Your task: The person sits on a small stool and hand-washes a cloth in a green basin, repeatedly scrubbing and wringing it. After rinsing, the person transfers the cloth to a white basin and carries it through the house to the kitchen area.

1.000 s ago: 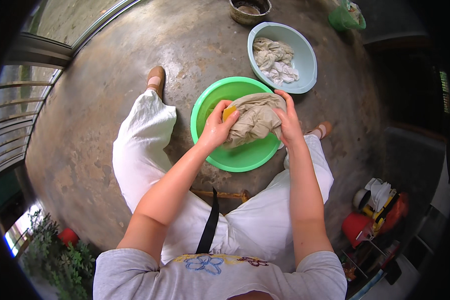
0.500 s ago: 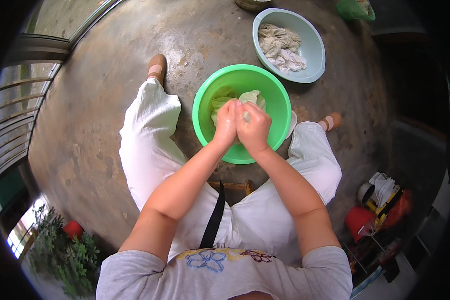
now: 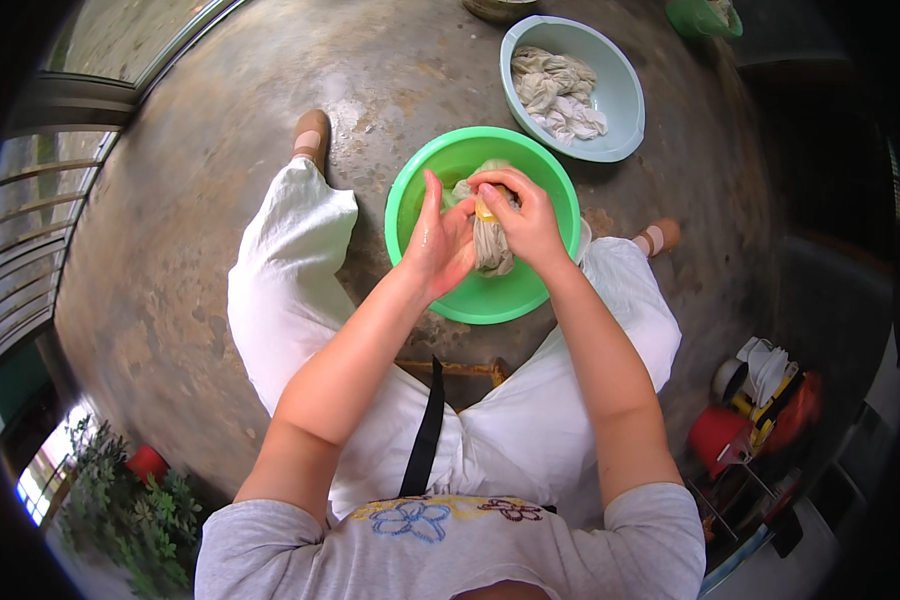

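A bright green plastic basin point(image 3: 420, 170) sits on the floor between my feet, and both hands are over it. My right hand point(image 3: 530, 220) is closed on a wet, pale grey-beige cloth point(image 3: 492, 248) with a yellowish patch. Part of the cloth hangs down from the grip, and another part lies beyond my fingers toward the basin's far side. My left hand point(image 3: 440, 240) is open beside the cloth, palm turned toward it, thumb raised and fingers stretched out. Whether its fingertips touch the cloth is hard to tell.
A pale blue basin point(image 3: 625, 105) with crumpled whitish cloths point(image 3: 555, 90) stands beyond the green one, to the right. A plant point(image 3: 135, 505) grows at lower left. A red bucket point(image 3: 718, 438) and other items stand at lower right. Metal railings point(image 3: 35, 220) line the left side.
My hands, closed together around the cloth before, have parted. The left has opened and moved slightly left; the right keeps hold of the cloth, which now hangs nearer me.
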Motion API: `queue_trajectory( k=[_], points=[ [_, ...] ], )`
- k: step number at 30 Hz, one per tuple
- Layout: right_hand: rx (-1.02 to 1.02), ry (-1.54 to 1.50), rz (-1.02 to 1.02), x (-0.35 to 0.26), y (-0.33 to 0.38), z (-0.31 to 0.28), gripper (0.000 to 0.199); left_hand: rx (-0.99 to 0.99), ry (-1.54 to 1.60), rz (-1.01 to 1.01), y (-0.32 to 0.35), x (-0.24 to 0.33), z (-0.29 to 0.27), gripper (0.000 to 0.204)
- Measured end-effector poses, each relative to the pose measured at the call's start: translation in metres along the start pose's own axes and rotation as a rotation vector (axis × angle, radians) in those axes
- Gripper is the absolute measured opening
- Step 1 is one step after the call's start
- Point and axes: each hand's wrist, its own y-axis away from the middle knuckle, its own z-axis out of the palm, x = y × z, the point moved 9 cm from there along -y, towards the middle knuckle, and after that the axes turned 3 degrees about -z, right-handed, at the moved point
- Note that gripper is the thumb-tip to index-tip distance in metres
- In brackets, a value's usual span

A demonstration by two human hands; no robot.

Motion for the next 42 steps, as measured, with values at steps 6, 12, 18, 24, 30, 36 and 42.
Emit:
queue_trajectory(
  k=[6, 12, 18, 24, 30, 36, 42],
  points=[
    [0.109, 0.669, -0.375, -0.044, 0.016, 0.009, 0.018, -0.066, 0.086, -0.001, 0.005, 0.008, 0.004, 0.099],
    [0.298, 0.335, 0.007, 0.009, 0.010, -0.033, 0.028, -0.094, -0.190, -0.064, 0.008, -0.004, 0.026, 0.093],
    [0.308, -0.294, 0.498, 0.063, 0.016, -0.052, 0.042, -0.193, -0.040, -0.071, 0.013, -0.005, 0.034, 0.089],
    [-0.009, 0.119, 0.222, 0.036, 0.025, -0.061, 0.036, -0.166, 0.133, 0.139, 0.016, 0.044, 0.032, 0.091],
    [-0.094, 0.382, -0.062, 0.031, 0.044, -0.024, 0.015, -0.019, -0.111, 0.225, 0.015, 0.059, 0.010, 0.068],
    [0.200, 0.190, 0.183, 0.007, 0.044, -0.091, 0.013, 0.752, -1.806, 0.763, 0.048, 0.094, 0.014, 0.057],
    [0.342, 0.249, -0.058, -0.045, 0.050, -0.056, 0.014, 0.365, -0.952, 0.088, 0.035, -0.002, -0.024, 0.065]
  ],
)
